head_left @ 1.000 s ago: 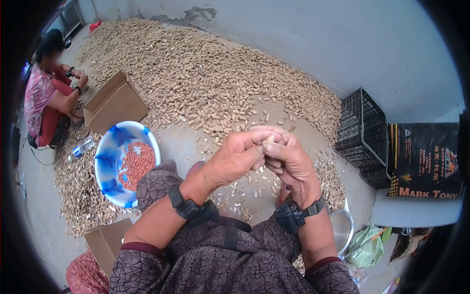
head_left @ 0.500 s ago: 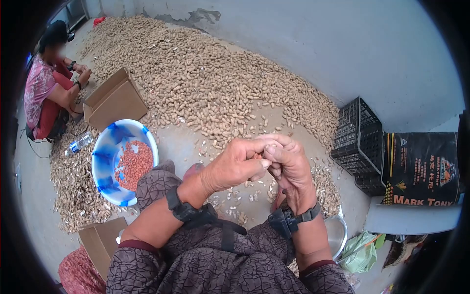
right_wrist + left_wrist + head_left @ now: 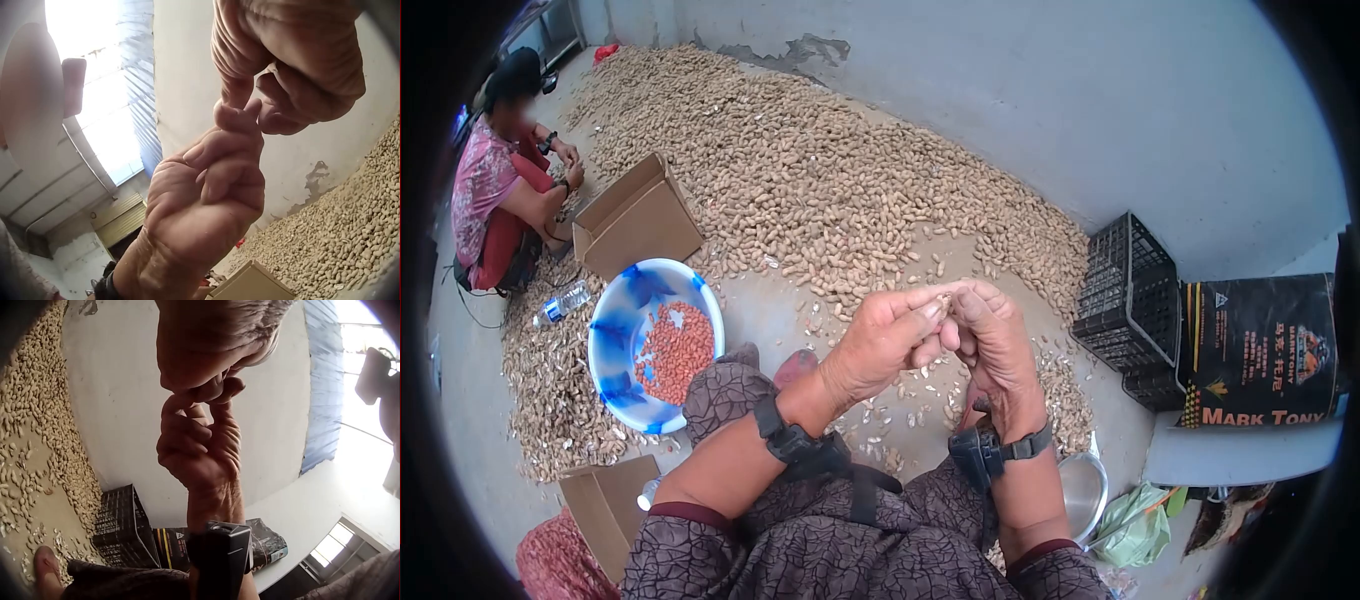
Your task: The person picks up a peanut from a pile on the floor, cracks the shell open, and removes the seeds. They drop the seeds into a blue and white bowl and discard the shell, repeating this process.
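Both hands meet in front of the lap, over the floor. Between thumb and curled fingers, my left hand [image 3: 887, 338] pinches a small pale peanut [image 3: 945, 300], mostly hidden by the fingertips. Curled in from the other side, my right hand [image 3: 998, 340] grips the same peanut, its thumb beside the left thumb. In the left wrist view the right hand [image 3: 203, 447] shows below the near left hand [image 3: 219, 347], fingertips together. The right wrist view has the left hand [image 3: 209, 187] under the right hand [image 3: 290, 59]; the peanut is hidden there.
A blue-and-white basin [image 3: 605, 350] with shelled red peanuts [image 3: 675, 365] stands at left, near a cardboard box [image 3: 640, 225]. Unshelled peanuts [image 3: 820, 180] heap along the wall. Black crates [image 3: 1130, 300] and a metal bowl [image 3: 1085, 490] are at right. Another person [image 3: 495, 190] squats far left.
The hands stay together while their fingers shift on the peanut. The right thumb has drawn back from the left thumb's tip, and the left thumb points up more. The head view tilts slightly.
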A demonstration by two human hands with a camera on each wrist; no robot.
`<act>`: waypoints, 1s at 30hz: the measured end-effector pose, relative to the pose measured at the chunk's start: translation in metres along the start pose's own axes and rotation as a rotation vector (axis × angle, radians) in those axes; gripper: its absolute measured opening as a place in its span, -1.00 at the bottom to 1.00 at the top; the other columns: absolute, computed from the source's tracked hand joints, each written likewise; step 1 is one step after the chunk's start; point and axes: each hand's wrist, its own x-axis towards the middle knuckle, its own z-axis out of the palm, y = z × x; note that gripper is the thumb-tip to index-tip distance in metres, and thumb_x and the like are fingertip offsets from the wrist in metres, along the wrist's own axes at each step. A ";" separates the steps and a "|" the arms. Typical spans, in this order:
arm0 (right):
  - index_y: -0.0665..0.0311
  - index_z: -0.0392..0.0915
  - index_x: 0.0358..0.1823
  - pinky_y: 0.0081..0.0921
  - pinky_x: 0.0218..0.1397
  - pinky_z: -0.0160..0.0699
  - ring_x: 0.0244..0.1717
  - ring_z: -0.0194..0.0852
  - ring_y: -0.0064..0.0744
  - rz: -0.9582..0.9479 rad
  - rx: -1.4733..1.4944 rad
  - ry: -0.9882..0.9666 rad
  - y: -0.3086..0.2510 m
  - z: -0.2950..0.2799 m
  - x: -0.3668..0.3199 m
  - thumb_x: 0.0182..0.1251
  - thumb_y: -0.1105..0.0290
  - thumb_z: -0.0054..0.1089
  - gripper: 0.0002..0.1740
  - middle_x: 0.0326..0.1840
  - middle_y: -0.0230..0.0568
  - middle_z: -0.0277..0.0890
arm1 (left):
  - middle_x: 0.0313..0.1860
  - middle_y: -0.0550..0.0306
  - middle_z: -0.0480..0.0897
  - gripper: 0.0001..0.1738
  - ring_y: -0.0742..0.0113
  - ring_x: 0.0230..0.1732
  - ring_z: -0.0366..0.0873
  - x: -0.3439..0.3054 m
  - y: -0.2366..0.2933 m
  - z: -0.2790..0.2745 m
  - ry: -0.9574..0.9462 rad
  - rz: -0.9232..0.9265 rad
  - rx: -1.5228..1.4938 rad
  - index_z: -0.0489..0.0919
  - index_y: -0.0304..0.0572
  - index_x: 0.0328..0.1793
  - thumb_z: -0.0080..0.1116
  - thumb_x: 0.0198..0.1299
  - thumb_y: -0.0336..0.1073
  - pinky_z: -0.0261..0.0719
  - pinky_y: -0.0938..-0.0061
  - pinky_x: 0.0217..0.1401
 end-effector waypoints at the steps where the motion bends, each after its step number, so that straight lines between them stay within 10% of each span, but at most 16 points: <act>1: 0.36 0.49 -0.33 -0.86 -0.79 -0.08 -0.80 0.06 -0.83 -0.011 -0.080 0.040 -0.001 0.000 0.000 0.18 0.26 0.13 -0.73 -0.68 -0.41 0.40 | -0.41 0.18 0.48 -0.61 0.68 -0.60 0.22 0.001 0.000 0.000 0.000 -0.001 0.000 0.32 -0.37 0.18 -0.15 0.24 -0.38 0.19 0.81 -0.57; 16: 0.34 0.45 -0.39 -0.87 -0.77 -0.02 -0.76 0.11 -0.78 -0.085 0.051 -0.030 0.003 -0.001 0.001 0.15 0.41 0.11 -0.87 -0.62 -0.24 0.47 | -0.51 0.31 0.46 -0.73 0.66 -0.47 0.35 0.003 -0.002 0.007 0.156 0.184 0.336 0.46 -0.38 -0.01 -0.15 0.23 -0.41 0.39 0.73 -0.39; 30: 0.35 0.44 -0.46 -0.81 -0.65 0.13 -0.68 0.24 -0.73 -0.228 -0.115 0.094 0.010 0.004 0.000 0.17 0.50 0.07 -0.91 -0.59 -0.27 0.47 | -0.56 0.40 0.29 -0.80 0.70 -0.56 0.14 0.014 -0.023 0.013 0.286 0.351 0.401 0.41 -0.23 -0.13 -0.26 0.24 -0.43 0.16 0.78 -0.56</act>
